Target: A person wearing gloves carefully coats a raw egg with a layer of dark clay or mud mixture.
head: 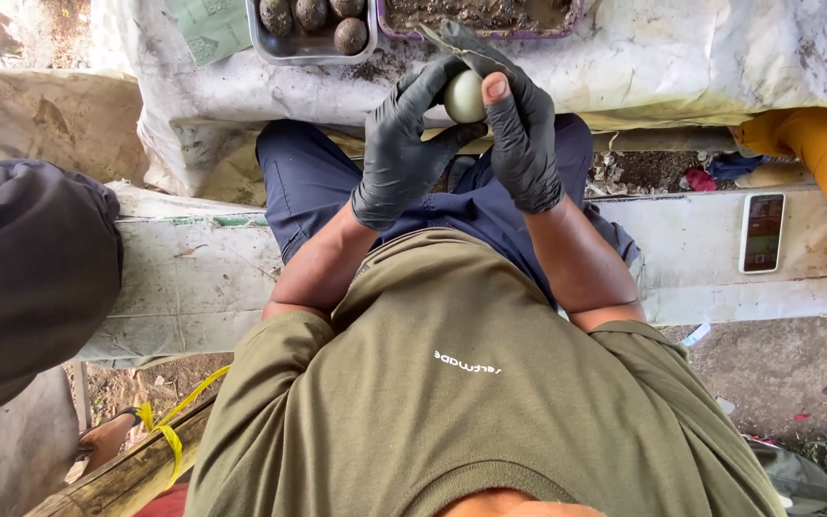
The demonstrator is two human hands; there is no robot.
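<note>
I grasp a pale egg between both gloved hands near the top centre of the frame: my left hand curls around its left side, my right hand clasps its right, thumb pressed on it. A tray of dark, mud-coated eggs sits at upper left.

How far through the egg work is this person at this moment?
Done: three dark mud-coated eggs lie in the grey tray. In hand: the black-gloved left hand and right hand hold one pale, clean egg. Left: this egg is uncoated.
</note>
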